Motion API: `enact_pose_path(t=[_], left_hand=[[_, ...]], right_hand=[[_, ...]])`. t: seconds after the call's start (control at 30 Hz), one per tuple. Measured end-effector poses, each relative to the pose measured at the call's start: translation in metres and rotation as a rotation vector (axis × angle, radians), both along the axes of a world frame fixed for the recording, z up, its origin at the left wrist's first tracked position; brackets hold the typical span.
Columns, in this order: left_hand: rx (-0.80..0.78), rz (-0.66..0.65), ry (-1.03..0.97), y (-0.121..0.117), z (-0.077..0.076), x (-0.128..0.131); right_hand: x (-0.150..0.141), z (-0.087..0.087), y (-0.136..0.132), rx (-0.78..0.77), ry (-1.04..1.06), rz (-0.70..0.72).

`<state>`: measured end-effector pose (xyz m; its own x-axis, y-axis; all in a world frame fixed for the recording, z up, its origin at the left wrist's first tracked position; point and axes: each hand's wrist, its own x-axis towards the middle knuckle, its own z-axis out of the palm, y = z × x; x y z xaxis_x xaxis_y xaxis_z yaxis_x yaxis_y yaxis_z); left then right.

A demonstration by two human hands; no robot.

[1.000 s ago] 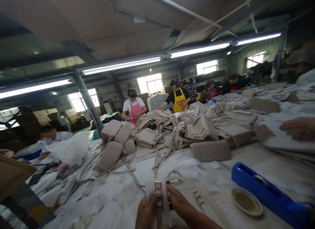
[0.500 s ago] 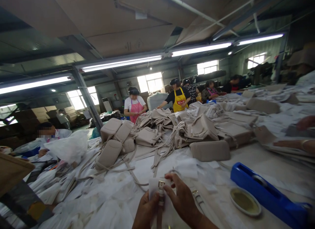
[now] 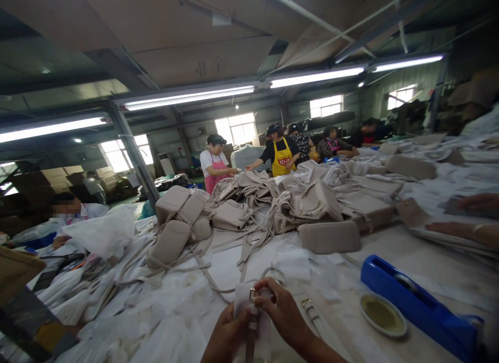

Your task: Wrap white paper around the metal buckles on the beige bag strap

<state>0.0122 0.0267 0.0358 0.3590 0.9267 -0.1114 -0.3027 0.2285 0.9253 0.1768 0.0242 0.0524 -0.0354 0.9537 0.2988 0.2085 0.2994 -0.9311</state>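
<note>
A beige strap [image 3: 251, 338] with a gold-coloured buckle [image 3: 252, 295] stands upright in front of me, a thin white sheet [image 3: 240, 295] behind it. My left hand [image 3: 226, 332] is closed around the strap below the buckle, thumb in front. At the buckle's right side, my right hand [image 3: 286, 313] pinches with thumb and forefinger, touching the buckle and the sheet's edge. Its other fingers are curled. Another buckled strap [image 3: 312, 313] lies on the table just right of my right hand.
A blue tape dispenser [image 3: 417, 306] and a shallow round dish [image 3: 382, 315] sit at the right. Beige bags [image 3: 329, 237] are heaped across the table. White wrapping sheets [image 3: 156, 311] spread at the left. A co-worker's hand [image 3: 448, 229] rests on material at far right; other people stand farther back.
My right hand's raised forefinger has come down to the thumb, closing at the buckle. In the back, the person in the pink apron has stretched an arm toward the person in yellow.
</note>
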Motion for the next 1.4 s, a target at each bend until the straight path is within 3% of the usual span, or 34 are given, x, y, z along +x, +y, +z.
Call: enact_pose_path(t=[0.13,0.47,0.53,0.63,0.7,0.83,0.93,1.07,1.2,1.4], left_hand=[[0.010,-0.025,-0.005,0.001,0.000,-0.001],[0.034,0.053,0.034,-0.004,0.001,0.003],[0.046,0.065,0.022,-0.006,0.005,0.005],[0.059,0.103,0.006,-0.008,0.010,0.007],[0.040,0.117,-0.019,-0.008,0.008,0.009],[0.030,0.119,-0.134,-0.003,-0.001,0.010],[0.067,0.181,-0.047,0.001,-0.007,0.007],[0.096,0.247,0.099,0.002,-0.008,0.004],[0.139,0.286,0.184,0.000,-0.002,0.008],[0.212,0.304,0.329,-0.009,0.005,0.019]], right_hand=[[-0.002,-0.001,0.000,-0.002,0.009,-0.007],[-0.006,-0.005,0.003,0.019,0.040,-0.017],[-0.002,-0.012,0.007,-0.024,0.186,0.035],[0.002,-0.028,0.014,-0.251,0.533,0.095],[0.001,-0.037,0.015,-0.380,0.587,0.181],[-0.009,-0.035,0.010,-0.355,0.527,0.465],[-0.015,-0.023,0.009,-0.297,0.569,0.530],[-0.018,-0.015,0.017,-0.256,0.617,0.534],[-0.017,-0.018,0.025,-0.211,0.597,0.520],[-0.017,-0.024,0.027,-0.187,0.539,0.362]])
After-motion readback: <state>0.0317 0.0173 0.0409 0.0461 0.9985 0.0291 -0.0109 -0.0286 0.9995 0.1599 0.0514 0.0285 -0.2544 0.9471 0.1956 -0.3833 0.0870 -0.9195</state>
